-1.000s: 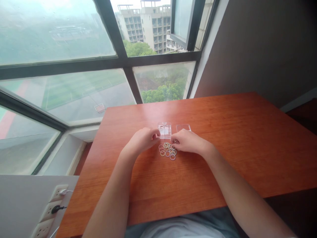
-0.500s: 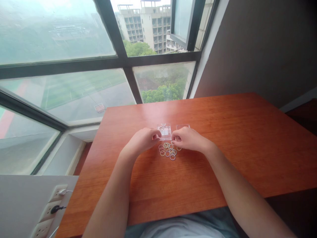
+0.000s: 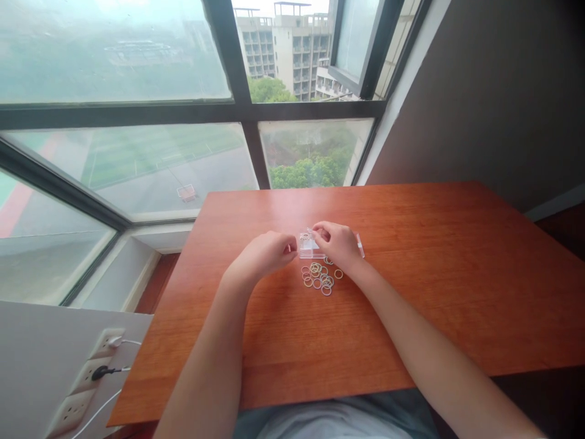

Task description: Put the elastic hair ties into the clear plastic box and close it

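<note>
A small clear plastic box (image 3: 312,255) stands on the table with a few rings inside its far left part. My left hand (image 3: 273,253) is closed with curled fingers beside the box's left wall; what it pinches, if anything, is too small to make out. Over the right half of the box is my right hand (image 3: 339,244), its thumb and fingers pinched together near the far wall. Anything between those fingertips is hidden. In front of the box lie several thin pale rings (image 3: 326,291), some overlapping, and one ring (image 3: 338,274) sits apart to the right.
The box's clear lid (image 3: 360,246) shows behind my right hand. The brown wooden table (image 3: 434,256) reaches up to the windows (image 3: 315,152). Wall sockets (image 3: 86,378) with plugged-in cables are at the lower left.
My right hand has moved from the box's right side, near the rings, to above the box. My left hand stays beside the box's left wall. The whole view has shifted slightly.
</note>
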### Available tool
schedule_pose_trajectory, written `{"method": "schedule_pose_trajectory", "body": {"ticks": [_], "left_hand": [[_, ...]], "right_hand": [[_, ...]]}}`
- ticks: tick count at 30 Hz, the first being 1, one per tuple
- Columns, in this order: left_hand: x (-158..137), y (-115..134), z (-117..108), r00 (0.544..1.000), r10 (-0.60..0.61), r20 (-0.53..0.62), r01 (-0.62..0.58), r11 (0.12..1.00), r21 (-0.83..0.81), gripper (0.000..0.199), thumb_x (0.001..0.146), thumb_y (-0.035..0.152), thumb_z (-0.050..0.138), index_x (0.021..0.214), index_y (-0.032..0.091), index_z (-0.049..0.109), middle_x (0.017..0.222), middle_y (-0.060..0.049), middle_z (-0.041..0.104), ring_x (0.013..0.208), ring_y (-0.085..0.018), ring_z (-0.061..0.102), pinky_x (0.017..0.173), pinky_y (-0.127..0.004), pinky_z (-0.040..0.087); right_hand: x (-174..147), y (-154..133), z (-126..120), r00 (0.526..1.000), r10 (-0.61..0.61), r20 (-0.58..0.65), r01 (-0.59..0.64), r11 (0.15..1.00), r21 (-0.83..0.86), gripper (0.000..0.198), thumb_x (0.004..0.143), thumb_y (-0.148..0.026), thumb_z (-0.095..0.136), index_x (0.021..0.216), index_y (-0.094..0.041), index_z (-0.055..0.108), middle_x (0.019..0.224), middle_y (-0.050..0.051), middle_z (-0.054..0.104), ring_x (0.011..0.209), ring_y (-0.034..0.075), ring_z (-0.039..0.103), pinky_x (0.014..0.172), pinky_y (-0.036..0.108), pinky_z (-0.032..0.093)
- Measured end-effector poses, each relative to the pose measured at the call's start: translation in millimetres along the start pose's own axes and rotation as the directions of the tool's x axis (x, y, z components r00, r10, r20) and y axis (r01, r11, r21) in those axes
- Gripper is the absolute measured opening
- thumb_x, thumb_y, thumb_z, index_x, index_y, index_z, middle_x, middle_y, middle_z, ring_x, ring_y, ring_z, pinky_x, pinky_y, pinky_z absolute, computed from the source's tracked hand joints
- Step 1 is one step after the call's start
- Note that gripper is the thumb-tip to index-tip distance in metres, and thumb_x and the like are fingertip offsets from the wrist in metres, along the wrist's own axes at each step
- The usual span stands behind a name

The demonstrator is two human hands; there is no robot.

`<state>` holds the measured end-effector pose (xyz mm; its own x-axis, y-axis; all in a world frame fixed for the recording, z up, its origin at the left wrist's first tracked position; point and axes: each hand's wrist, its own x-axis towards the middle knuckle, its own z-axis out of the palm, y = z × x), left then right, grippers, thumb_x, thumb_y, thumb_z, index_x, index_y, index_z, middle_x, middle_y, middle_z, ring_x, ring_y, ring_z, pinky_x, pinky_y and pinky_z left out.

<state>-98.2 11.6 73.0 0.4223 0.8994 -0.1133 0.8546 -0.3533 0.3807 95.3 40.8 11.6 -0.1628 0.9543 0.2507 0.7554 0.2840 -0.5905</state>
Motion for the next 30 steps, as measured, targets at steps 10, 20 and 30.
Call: {"method": "schedule_pose_trajectory", "body": {"ticks": [10,20,30], "left_hand": [[1.6,28.0,17.6,0.977,0.162,0.14,-0.166,0.986,0.014,0.017,0.073,0.011,0.053,0.07,0.02,0.066,0.067,-0.001,0.065,0.056,-0.012,0.049,0.052,-0.026,0.028],[8.1,42.3,35.4,0.949,0.249,0.193,-0.28,0.948,0.152,0.017,0.078,0.012,0.052,0.079,0.021,0.066,0.072,-0.003,0.065,0.061,-0.015,0.053,0.053,-0.027,0.028],[9.6,39.4,37.9,0.95,0.225,0.216,-0.268,0.944,0.191,0.018,0.081,0.014,0.05,0.067,0.016,0.061,0.072,-0.006,0.066,0.06,-0.014,0.054,0.052,-0.026,0.027]], "right_hand": [[-10.2,8.2,-27.7,0.997,-0.028,0.078,0.025,0.998,0.049,0.014,0.082,-0.024,0.058,0.087,-0.019,0.071,0.062,-0.003,0.061,0.058,0.011,0.052,0.06,0.023,0.036],[-11.3,9.1,-38.4,0.982,-0.047,0.185,0.051,0.999,-0.016,0.017,0.085,-0.026,0.057,0.089,-0.021,0.072,0.072,0.0,0.067,0.065,0.012,0.055,0.061,0.024,0.034],[-10.6,8.4,-42.7,0.982,-0.061,0.177,0.067,0.997,-0.027,0.016,0.085,-0.026,0.057,0.086,-0.02,0.072,0.072,0.0,0.068,0.063,0.011,0.054,0.06,0.024,0.033]]}}
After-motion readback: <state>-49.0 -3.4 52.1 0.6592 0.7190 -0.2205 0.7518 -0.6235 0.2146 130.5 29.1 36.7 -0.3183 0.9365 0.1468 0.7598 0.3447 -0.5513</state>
